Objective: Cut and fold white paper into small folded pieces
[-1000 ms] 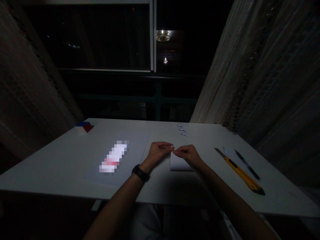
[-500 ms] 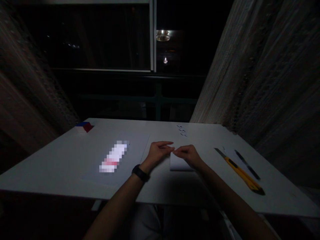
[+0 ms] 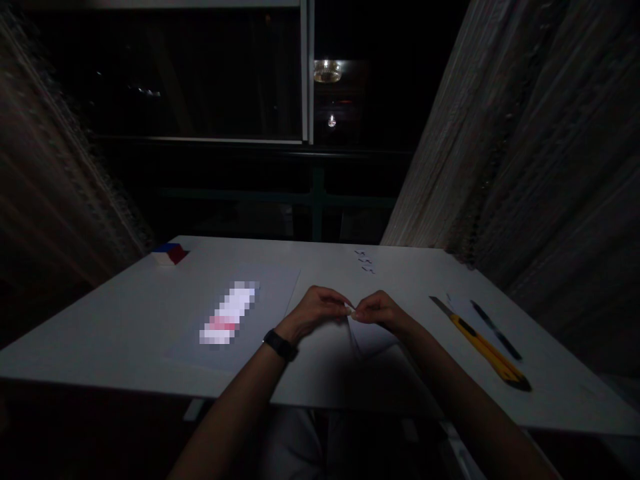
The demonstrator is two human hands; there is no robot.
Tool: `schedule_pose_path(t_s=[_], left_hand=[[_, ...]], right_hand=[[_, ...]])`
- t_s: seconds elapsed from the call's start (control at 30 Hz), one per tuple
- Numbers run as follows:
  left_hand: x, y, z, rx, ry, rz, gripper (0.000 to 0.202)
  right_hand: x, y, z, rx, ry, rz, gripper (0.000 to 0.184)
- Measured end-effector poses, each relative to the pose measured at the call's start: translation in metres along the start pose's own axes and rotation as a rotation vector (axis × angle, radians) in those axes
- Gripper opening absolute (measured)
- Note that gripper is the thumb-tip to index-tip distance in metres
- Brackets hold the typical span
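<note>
My left hand (image 3: pixel 314 312), with a dark watch on the wrist, and my right hand (image 3: pixel 381 311) meet fingertip to fingertip above the white table (image 3: pixel 125 320). Both pinch the top corner of a small white sheet of paper (image 3: pixel 369 337), which is lifted and tilted off the table under my right hand. The room is dark, so the paper's shape is hard to make out.
A large white sheet (image 3: pixel 235 313) lies left of my hands. A yellow utility knife (image 3: pixel 483 347), a dark pen (image 3: pixel 496 330) and a paper scrap lie at the right. Small paper bits (image 3: pixel 366 261) lie farther back. A red-and-blue block (image 3: pixel 169 253) sits at the far left corner. Curtains flank a dark window.
The small paper, lying flat on the table before, has been raised at its top corner and now hangs tilted from my pinching fingers. My hands have closed together slightly.
</note>
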State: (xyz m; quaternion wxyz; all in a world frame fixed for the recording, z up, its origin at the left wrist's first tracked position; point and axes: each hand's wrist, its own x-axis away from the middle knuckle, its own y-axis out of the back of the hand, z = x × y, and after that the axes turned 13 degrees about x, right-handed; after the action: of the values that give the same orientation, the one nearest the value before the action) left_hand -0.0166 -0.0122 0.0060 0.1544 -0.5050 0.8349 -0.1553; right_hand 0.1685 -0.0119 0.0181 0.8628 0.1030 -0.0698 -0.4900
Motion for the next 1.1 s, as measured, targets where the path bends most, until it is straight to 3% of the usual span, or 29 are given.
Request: schedule_pose_path(t_s=[1.1], left_hand=[[0.0004, 0.0013, -0.003, -0.084, 0.029, 0.036, 0.024]], right_hand=[[0.001, 0.0011, 0.0004, 0.148, 0.065, 0.08, 0.027]])
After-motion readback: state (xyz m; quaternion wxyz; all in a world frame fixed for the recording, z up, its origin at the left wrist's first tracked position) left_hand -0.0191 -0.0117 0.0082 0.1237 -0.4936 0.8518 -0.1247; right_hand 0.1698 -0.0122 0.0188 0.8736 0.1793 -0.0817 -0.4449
